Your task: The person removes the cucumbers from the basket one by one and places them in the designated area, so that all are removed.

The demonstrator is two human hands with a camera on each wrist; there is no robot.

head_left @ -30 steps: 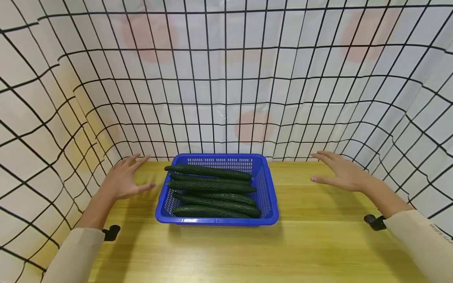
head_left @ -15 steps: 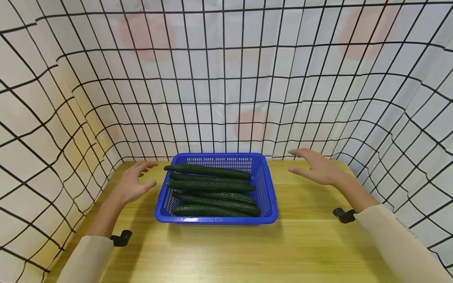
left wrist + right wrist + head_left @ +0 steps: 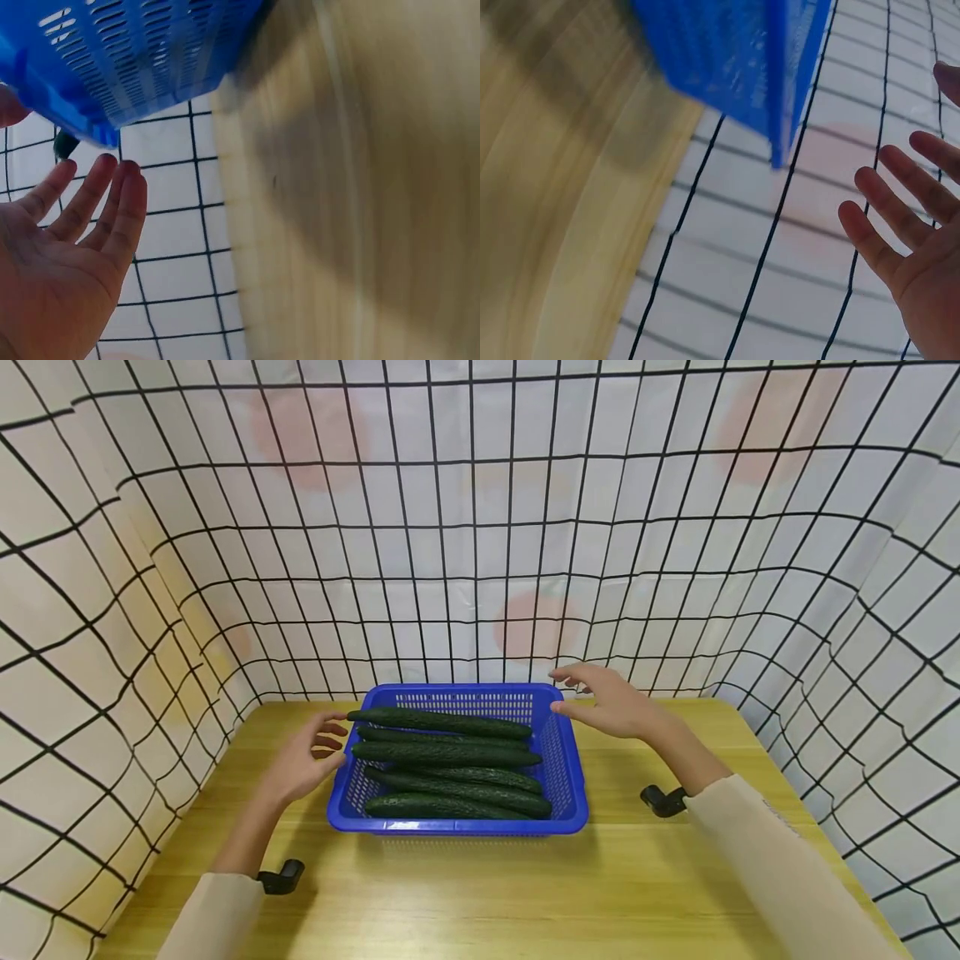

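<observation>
Several dark green cucumbers [image 3: 450,753] lie side by side in a blue plastic basket [image 3: 459,827] with slotted walls. My left hand [image 3: 302,762] is at the basket's left rim, fingers loosely bent and holding nothing. In the left wrist view its fingertips come right up to the rim, near the tip of a cucumber [image 3: 64,144]. My right hand [image 3: 609,703] hovers by the far right corner of the basket, thumb and fingers apart. The right wrist view shows that hand [image 3: 930,247] with spread fingers, apart from the basket wall [image 3: 720,67].
The basket stands on a light wooden table [image 3: 480,893]. Black netting [image 3: 495,552] over white sheeting closes off the back and both sides. Each wrist carries a small black mount [image 3: 663,802] below the beige sleeve [image 3: 772,860].
Both hands have moved inward to the basket, the right one travelling farther leftward. The left fingers have bent a little more. Basket and cucumbers have stayed in place.
</observation>
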